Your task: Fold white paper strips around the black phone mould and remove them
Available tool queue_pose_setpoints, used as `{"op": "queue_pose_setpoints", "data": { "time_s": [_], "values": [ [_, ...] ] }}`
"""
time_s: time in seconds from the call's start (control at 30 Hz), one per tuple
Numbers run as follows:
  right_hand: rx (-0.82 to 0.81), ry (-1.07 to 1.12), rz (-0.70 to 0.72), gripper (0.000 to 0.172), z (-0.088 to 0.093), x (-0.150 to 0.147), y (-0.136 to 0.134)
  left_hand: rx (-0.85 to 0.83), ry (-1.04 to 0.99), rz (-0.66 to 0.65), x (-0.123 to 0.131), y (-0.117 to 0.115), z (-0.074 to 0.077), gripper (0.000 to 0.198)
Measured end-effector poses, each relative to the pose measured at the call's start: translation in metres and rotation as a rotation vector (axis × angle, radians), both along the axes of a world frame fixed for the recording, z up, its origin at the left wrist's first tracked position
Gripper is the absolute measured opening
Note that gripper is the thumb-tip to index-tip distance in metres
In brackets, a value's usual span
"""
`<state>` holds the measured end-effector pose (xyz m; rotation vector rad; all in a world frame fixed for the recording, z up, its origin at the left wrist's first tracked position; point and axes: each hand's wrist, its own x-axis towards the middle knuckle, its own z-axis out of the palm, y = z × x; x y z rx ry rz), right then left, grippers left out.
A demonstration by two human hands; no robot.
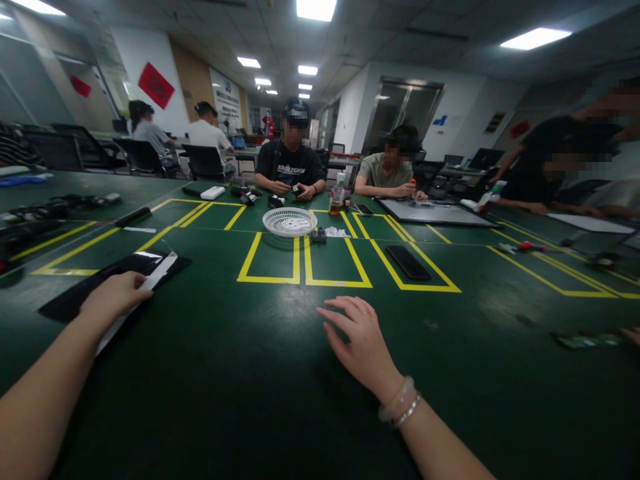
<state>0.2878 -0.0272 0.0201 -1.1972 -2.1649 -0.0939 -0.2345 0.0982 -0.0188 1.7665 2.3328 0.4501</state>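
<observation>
On the left, my left hand [117, 297] pinches a white strip [161, 272] that lies along a flat black sheet or pouch [75, 291] on the green table [270, 400]. Near the middle, my right hand [355, 337] hovers over the table with its fingers apart and nothing in them. Beyond it, a round white slotted basket [290, 222] stands behind the yellow tape outlines. A small dark object [319, 235] and a crumpled white paper [337, 232] are beside the basket. To the right, a black phone [407, 262] lies inside a taped rectangle.
A bottle with amber liquid [337, 198] stands past the basket. A large grey board [435, 212] lies at the back right, dark cables [50, 210] at the far left. Two people sit across the table; another leans in at the right. A green strip [590, 340] lies near the right edge.
</observation>
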Motion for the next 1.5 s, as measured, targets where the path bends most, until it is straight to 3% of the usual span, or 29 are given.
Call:
{"op": "queue_pose_setpoints", "data": {
  "time_s": [0.2, 0.3, 0.47, 0.67, 0.77, 0.87, 1.03, 1.13, 1.27, 1.33, 1.43, 1.5],
  "values": [
    [-0.021, -0.007, -0.003, 0.032, 0.001, -0.001, -0.002, 0.028, -0.02, -0.03, 0.022, -0.019, 0.016, 0.059],
    [-0.025, -0.005, 0.001, 0.032, 0.001, -0.002, -0.002, 0.052, -0.078, -0.117, 0.041, -0.021, 0.026, 0.058],
    [-0.039, -0.027, 0.04, 0.038, 0.0, -0.004, -0.003, 0.059, -0.194, -0.415, 0.104, -0.028, 0.04, 0.06],
    [-0.156, -0.165, 0.163, 0.054, 0.001, -0.014, -0.011, 0.049, -0.26, -1.03, 0.198, -0.077, 0.048, 0.048],
    [-0.253, -0.185, 0.229, 0.042, 0.0, -0.017, -0.013, 0.063, -0.266, -1.142, 0.219, -0.094, 0.049, 0.051],
    [-0.289, -0.157, 0.244, 0.037, -0.001, -0.016, -0.012, 0.08, -0.284, -1.166, 0.223, -0.1, 0.049, 0.051],
    [-0.285, -0.053, 0.232, 0.036, -0.002, -0.011, -0.007, 0.084, -0.23, -1.15, 0.212, -0.09, 0.048, 0.046],
    [-0.321, 0.194, 0.179, 0.033, -0.002, -0.003, 0.001, 0.158, -0.129, -0.956, 0.185, -0.067, 0.047, 0.062],
    [-0.44, 0.735, 0.013, 0.039, -0.002, 0.008, 0.014, 0.226, 0.062, -0.44, 0.116, -0.031, 0.042, 0.078],
    [-0.5, 0.984, -0.051, 0.047, -0.003, 0.012, 0.018, 0.213, 0.115, -0.253, 0.074, -0.019, 0.035, 0.086],
    [-0.563, 1.218, -0.098, 0.052, -0.003, 0.013, 0.02, 0.19, 0.051, -0.115, 0.015, -0.008, 0.017, 0.079],
    [-0.614, 1.304, -0.104, 0.052, -0.003, 0.013, 0.02, 0.218, -0.043, -0.174, -0.014, -0.002, 0.005, 0.067]
  ]
}}
